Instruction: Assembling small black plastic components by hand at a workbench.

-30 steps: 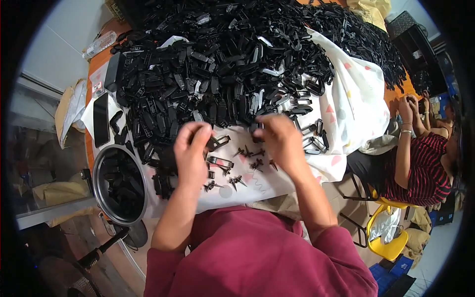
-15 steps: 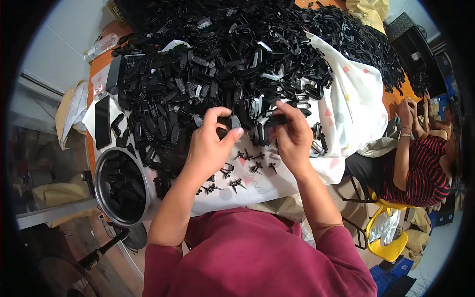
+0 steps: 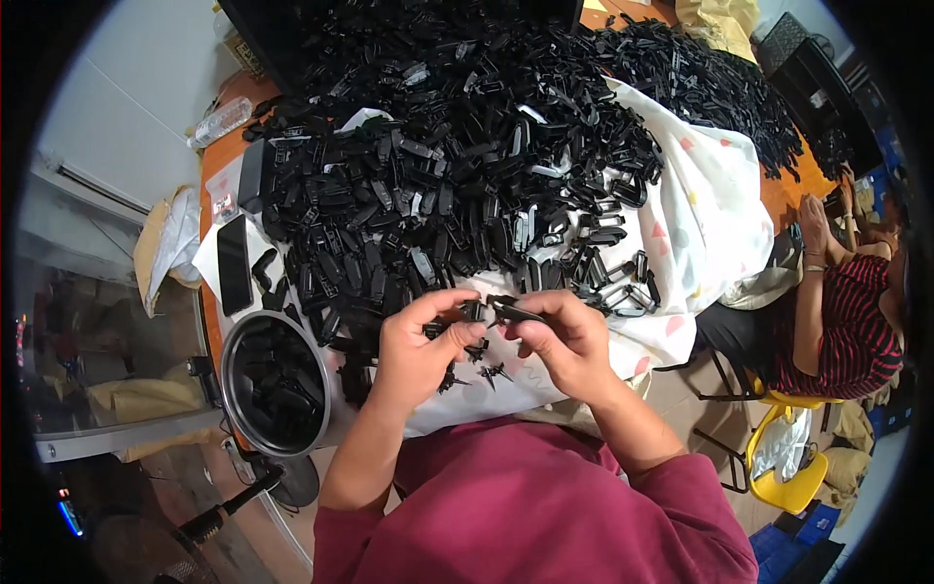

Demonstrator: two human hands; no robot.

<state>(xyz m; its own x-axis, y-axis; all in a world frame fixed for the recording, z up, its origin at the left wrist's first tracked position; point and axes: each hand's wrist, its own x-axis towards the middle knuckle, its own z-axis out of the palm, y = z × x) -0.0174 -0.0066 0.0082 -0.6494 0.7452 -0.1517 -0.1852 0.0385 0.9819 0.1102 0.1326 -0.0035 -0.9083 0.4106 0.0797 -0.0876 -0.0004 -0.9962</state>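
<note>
- Pinching a small black piece (image 3: 474, 310) between thumb and fingers with the left hand (image 3: 409, 352); best to grip lightly at its sides, leaving the facing end free.
- Gripping a longer black piece (image 3: 516, 312) with the right hand (image 3: 572, 343), inner end pointing towards the smaller one; steady with the thumb from below.
- Holding both pieces close together above the white cloth (image 3: 725, 209), just on the near side of the pile of black parts (image 3: 404, 190); cannot tell, past the fingers, whether touching or just apart.
- Bring the ends in line squarely before any pressing; tilt slightly for a clear look at the meeting edges.
- Press gradually rather than sharply, to lower the risk of slipping or bending thin edges.
- Work clear of the pointed parts (image 3: 494, 376) lying on the cloth below; easily knocked or scattered, in all likelihood.
- Mind the metal bowl (image 3: 328, 389) beside the left forearm, with black parts inside.
</note>
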